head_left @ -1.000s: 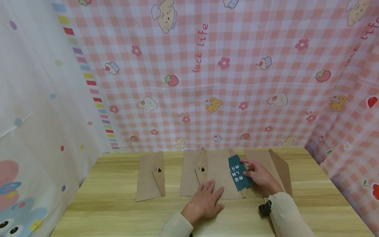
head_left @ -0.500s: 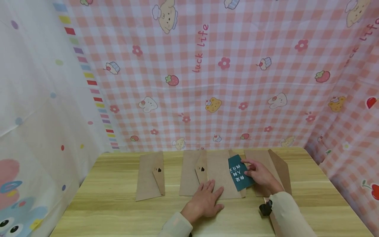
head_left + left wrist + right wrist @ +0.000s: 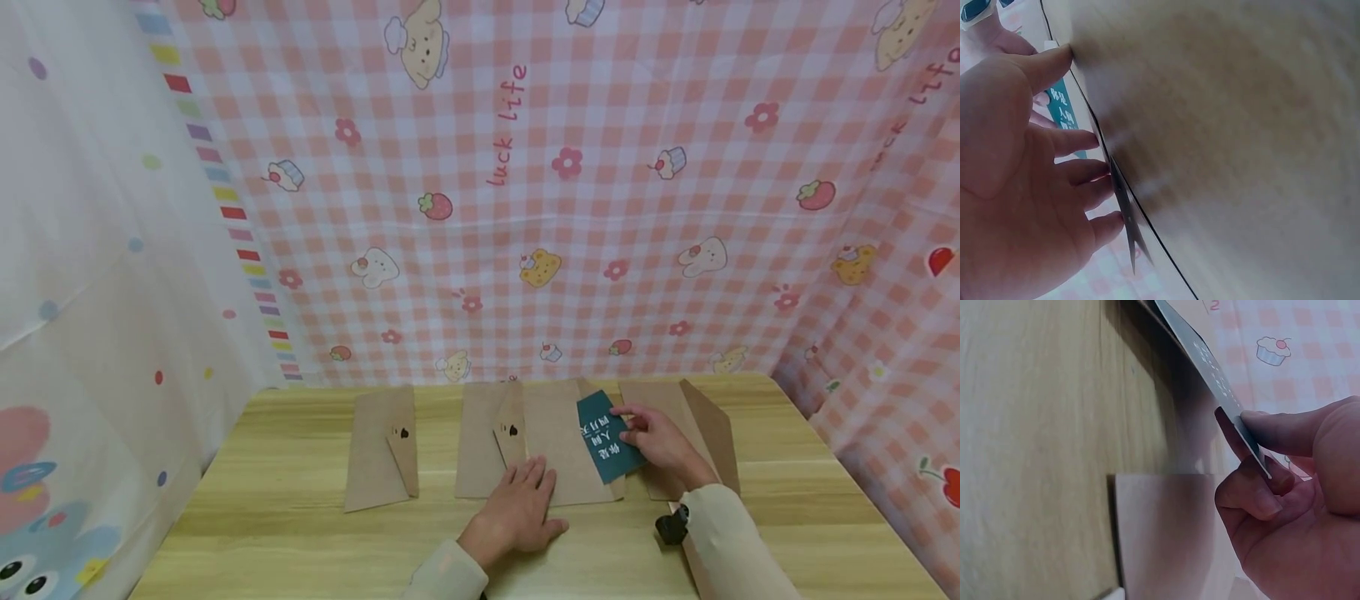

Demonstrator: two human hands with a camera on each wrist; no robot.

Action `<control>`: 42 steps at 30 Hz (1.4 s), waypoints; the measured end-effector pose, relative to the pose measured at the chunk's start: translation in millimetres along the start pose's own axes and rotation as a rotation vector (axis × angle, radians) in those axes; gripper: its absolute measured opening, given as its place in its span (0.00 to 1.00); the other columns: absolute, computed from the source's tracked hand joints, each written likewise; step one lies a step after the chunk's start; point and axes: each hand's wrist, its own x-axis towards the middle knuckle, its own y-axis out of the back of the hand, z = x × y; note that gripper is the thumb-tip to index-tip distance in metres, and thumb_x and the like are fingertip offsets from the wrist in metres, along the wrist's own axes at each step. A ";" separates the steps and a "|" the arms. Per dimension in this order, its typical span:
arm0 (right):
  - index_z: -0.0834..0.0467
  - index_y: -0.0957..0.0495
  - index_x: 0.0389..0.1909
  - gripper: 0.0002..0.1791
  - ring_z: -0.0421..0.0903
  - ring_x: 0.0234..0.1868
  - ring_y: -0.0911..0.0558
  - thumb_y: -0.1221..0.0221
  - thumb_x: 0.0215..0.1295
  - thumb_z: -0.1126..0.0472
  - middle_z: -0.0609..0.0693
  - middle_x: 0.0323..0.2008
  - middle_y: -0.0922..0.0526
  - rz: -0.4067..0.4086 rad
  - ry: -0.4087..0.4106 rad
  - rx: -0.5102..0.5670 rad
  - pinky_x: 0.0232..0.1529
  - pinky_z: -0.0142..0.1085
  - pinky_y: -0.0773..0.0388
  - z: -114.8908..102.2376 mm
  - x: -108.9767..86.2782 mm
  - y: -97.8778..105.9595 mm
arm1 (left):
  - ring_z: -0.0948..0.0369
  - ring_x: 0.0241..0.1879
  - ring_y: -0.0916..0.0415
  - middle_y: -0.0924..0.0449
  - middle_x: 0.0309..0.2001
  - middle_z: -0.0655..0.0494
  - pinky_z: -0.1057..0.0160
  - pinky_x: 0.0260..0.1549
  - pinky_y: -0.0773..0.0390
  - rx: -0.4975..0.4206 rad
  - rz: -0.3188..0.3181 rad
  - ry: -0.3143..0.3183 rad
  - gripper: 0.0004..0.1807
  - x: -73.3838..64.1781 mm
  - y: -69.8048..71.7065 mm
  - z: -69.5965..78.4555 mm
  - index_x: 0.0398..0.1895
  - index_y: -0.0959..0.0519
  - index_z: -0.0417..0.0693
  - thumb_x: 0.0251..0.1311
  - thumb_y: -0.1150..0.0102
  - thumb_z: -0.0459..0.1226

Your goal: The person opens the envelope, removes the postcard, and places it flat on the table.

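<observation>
One dark-green rectangular paper card, likely light, creasable and best held edgewise, is pinched by the right hand, lower right; the left hand lies fingers outstretched.

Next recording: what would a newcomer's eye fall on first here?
Most likely the white-lettered green card, pinched by the right hand at the right edge of a brown envelope in the head view. Next, perhaps the cartoon-printed pink checked cloth rising behind the table.
</observation>
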 end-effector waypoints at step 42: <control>0.64 0.32 0.69 0.28 0.51 0.45 0.27 0.45 0.67 0.68 0.61 0.50 0.29 -0.020 -0.062 0.006 0.47 0.40 0.28 3.3 -16.5 20.9 | 0.58 0.77 0.52 0.48 0.78 0.53 0.53 0.74 0.48 0.030 -0.007 -0.012 0.41 -2.2 4.2 0.6 0.77 0.41 0.51 0.67 0.51 0.61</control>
